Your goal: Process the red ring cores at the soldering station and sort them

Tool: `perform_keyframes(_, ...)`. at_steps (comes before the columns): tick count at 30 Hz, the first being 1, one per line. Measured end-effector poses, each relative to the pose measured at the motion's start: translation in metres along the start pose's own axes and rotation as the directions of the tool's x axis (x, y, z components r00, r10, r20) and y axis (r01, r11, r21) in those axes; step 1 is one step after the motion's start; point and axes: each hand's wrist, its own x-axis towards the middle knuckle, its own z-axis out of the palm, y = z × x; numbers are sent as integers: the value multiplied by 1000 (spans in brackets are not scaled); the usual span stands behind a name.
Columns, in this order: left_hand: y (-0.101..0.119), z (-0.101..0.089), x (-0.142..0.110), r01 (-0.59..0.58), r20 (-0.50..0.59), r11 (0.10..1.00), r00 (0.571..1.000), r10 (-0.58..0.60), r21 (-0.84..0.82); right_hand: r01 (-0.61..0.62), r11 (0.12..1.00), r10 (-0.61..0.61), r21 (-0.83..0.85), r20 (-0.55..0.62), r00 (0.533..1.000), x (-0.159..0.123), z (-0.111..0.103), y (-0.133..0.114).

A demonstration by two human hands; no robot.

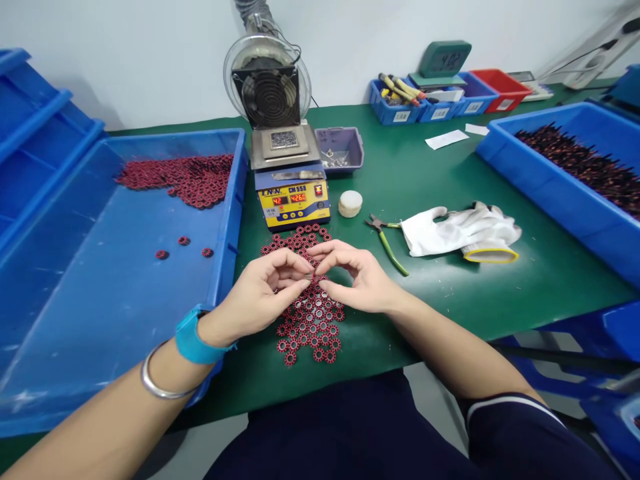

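My left hand [273, 287] and my right hand [353, 273] meet over the middle of the green table, thumbs and fingertips pinched together. Between them is a small red ring core [315, 275], mostly hidden by the fingers, with what look like thin wires at its left side. Below and around the hands lie many red toothed ring cores [313, 329], spread flat in a loose patch. Some of them are covered by my hands. A blue band and a metal bangle are on my left wrist.
A solder pot [293, 200] with a fan stands behind the rings. The left blue tray [100, 287] holds more red cores; the right blue bin [550, 183] holds dark copper parts. Green-handled cutters [387, 247], white gloves [440, 233], a round whitish block [350, 203] and a purple box [345, 137] lie around.
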Motion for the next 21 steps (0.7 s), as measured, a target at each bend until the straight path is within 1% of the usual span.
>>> perform_keyframes(4, -1, 0, -1, 18, 21, 1000, 1000, -18, -13, 33, 999, -33, -35, 3, 999, 0, 0, -1)
perform_keyframes(9, 1, 2, 0, 26, 9, 1000, 1000, -26, 4, 42, 994, -42, -100, -6, 999, -1, 0, -2)
perform_keyframes(16, 1, 1, -1, 43, 19, 999, 999, -44, 17, 8, 997, -11, -80, -37, 999, 0, -1, -3)
perform_keyframes(21, 2, 1, 0, 35, 27, 999, 999, -35, 27, 22, 995, -22, -93, 5, 1000, 0, 1, -3)
